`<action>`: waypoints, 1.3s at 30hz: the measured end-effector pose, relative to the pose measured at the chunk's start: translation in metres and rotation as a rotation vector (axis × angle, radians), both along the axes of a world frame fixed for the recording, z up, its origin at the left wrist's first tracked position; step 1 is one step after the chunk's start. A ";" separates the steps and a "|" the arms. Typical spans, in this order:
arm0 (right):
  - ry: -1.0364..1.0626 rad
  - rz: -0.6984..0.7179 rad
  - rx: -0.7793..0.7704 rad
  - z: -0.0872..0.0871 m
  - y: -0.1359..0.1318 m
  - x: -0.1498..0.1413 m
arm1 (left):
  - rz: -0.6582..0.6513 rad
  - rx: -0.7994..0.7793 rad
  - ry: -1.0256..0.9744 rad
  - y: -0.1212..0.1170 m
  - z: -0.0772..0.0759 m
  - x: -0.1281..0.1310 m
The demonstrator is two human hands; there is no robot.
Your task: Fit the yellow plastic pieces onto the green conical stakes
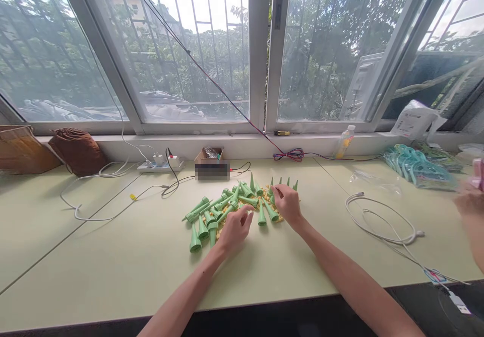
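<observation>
A heap of green plastic cone-shaped spikes (223,206) lies on the pale green table (113,256) under the window, with small yellow pieces (278,218) among them. Several cones (252,182) stand upright at the back of the heap. My left hand (235,228) rests at the heap's near edge, fingers curled and touching a lying cone. My right hand (287,203) lies over the heap's right side, fingers bent down onto the cones and yellow pieces. What either hand pinches is hidden by the fingers.
A white cable (381,221) loops on the right, another white cord (94,196) on the left. A power strip (161,164), small cardboard box (209,154), brown bag (77,150), bottle (345,141) and teal packets (416,168) line the back. Another person's hand (471,201) shows at the right edge.
</observation>
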State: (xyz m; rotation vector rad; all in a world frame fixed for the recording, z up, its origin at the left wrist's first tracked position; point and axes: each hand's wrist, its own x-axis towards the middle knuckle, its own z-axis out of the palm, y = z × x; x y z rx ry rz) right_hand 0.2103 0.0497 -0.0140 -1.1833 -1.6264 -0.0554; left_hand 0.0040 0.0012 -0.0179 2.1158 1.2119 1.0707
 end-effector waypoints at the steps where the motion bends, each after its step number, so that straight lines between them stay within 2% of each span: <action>1: -0.001 0.006 0.003 0.000 0.000 0.000 | -0.001 0.000 0.001 0.000 0.000 0.000; 17: -0.015 0.036 -0.005 0.001 0.000 0.000 | -0.002 0.009 0.010 0.000 0.000 0.001; 25: -0.039 -0.058 -0.011 0.003 0.000 0.000 | -0.002 0.005 0.008 -0.001 0.002 0.001; 33: -0.016 -0.011 0.008 0.004 -0.002 0.000 | -0.006 0.000 0.013 0.001 0.000 0.000; 39: -0.018 0.012 -0.036 0.001 0.001 0.002 | -0.005 0.004 0.014 0.000 0.000 0.000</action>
